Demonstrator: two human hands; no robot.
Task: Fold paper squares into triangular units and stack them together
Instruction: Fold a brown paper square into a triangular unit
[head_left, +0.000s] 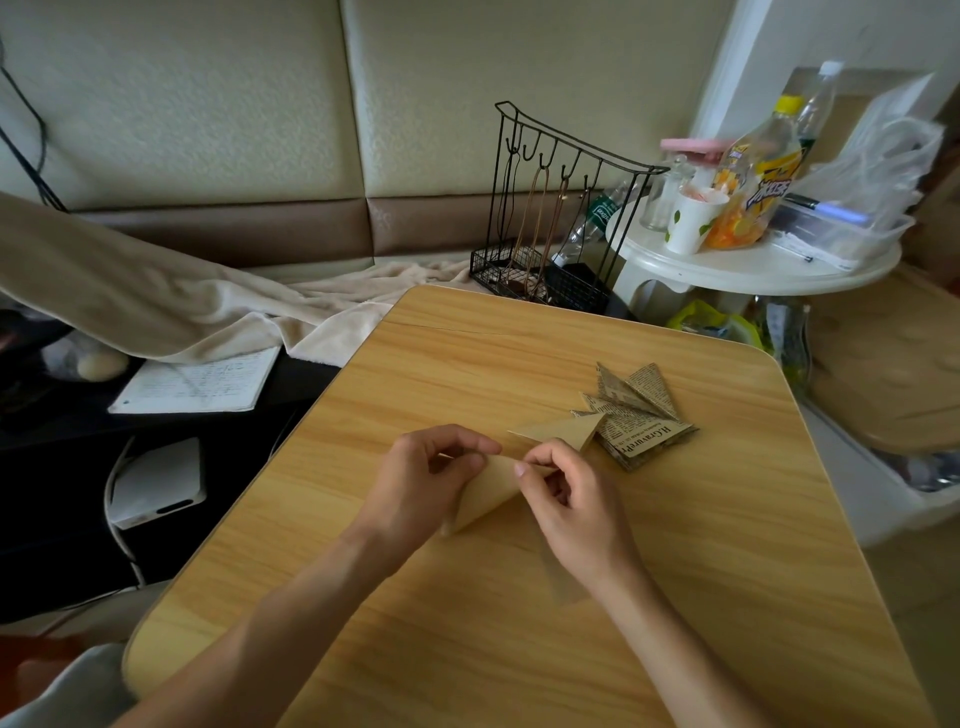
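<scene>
While your two hands meet at the centre of the frame, they share one plain tan paper sheet (488, 493), partly folded and lifted off the light wood-grain tabletop (519, 597). Your left hand (421, 483) has its fingers curled around the sheet's left edge, thumb and forefinger pinching the upper corner; your right hand (566, 493) pinches the same upper edge from the right, fingers bent, so that both hands are clamped on the sheet and almost touch each other. Part of the sheet runs below your right hand and is hard to make out. Just beyond your right hand, one plain tan folded triangle (561, 431) lies on the table, its right tip overlapping a loose pile of newspaper-print folded paper units (634, 415) at centre right. Whether those units interlock or merely rest on one another cannot be told. At upper centre, behind the table's far edge, stands a black wire rack with hooks (550, 208). At upper right, a round white side table (753, 265) carries an orange-labelled drink bottle with a yellow cap (753, 182) and a white paper cup with green leaf print (691, 223). At left, a cream blanket (156, 291) drapes over a bench, with an open lined notebook (197, 384) below it.
</scene>
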